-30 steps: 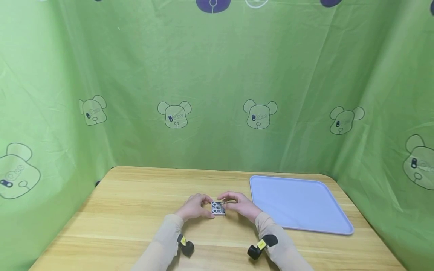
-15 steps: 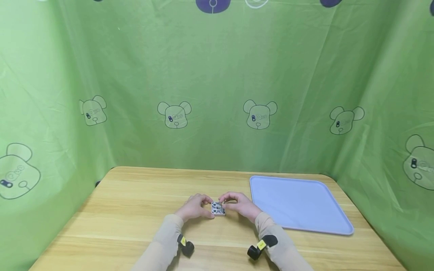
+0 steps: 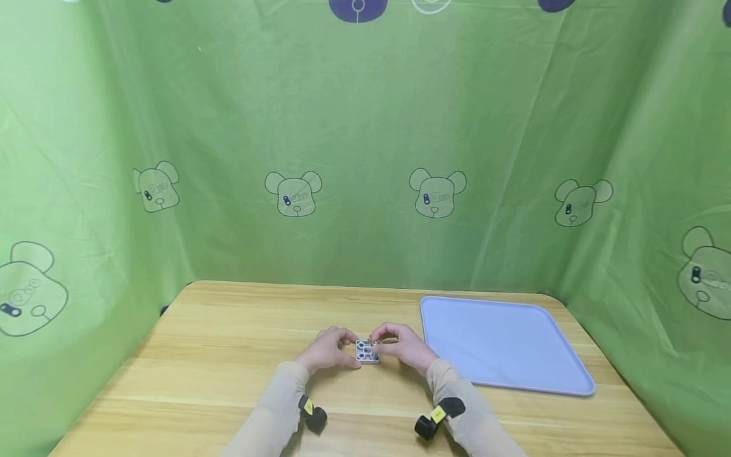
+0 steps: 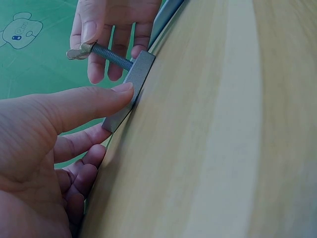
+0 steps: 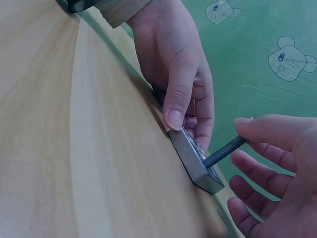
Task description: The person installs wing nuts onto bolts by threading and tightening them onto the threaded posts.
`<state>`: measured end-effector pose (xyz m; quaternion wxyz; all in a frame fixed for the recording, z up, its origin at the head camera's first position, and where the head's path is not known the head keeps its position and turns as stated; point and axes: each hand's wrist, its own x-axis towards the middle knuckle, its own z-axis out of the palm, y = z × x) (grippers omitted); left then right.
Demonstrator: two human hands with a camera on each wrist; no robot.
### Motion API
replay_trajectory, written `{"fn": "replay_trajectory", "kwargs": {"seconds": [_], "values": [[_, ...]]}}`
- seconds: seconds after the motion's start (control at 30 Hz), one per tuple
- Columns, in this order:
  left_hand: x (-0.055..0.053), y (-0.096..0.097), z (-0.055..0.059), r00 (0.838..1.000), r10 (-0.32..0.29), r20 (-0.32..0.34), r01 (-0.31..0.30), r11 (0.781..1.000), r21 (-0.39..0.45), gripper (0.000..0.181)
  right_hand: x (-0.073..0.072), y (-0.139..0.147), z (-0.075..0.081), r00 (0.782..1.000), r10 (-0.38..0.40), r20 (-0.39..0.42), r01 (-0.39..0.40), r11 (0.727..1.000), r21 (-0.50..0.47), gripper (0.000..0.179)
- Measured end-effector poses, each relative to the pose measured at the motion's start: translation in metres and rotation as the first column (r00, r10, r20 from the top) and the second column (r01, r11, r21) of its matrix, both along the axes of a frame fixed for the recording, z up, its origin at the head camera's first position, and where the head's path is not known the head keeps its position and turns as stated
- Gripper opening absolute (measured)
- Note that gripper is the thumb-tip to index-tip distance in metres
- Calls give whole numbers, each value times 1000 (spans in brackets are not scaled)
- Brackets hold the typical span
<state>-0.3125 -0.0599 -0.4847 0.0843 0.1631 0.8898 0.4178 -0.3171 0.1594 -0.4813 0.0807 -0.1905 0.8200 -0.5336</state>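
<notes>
Your right hand [image 3: 405, 349] shows only a slight shift of its fingertips at the top of the winged screw [image 4: 111, 56] since a second ago; your left hand [image 3: 328, 349] and the square block [image 5: 189, 159] keep their place. You have the block flat on the wooden surface [image 3: 365, 406] between your hands, left thumb on its near side, index at the far side. Your right thumb and index are nearly closed, pinching the screw's head; the remaining fingers are loosely bent and hold nothing. Governing relation: the screw's long axis stands near upright from the block's right part, below your right fingertips, making that hand the nearer. Thread engagement cannot be told.
</notes>
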Motion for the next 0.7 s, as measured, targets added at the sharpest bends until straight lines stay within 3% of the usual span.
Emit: {"fn": "replay_trajectory", "kwargs": {"seconds": [0.37, 0.7], "values": [[0, 0, 0, 1000, 2, -2, -2, 1000, 0, 51, -2, 5, 2, 997, 73, 35, -71, 996, -58, 40], [0, 0, 0, 1000, 3, -4, -3, 1000, 1, 51, -1, 7, 4, 991, 114, 75, -107, 990, -91, 35]]}}
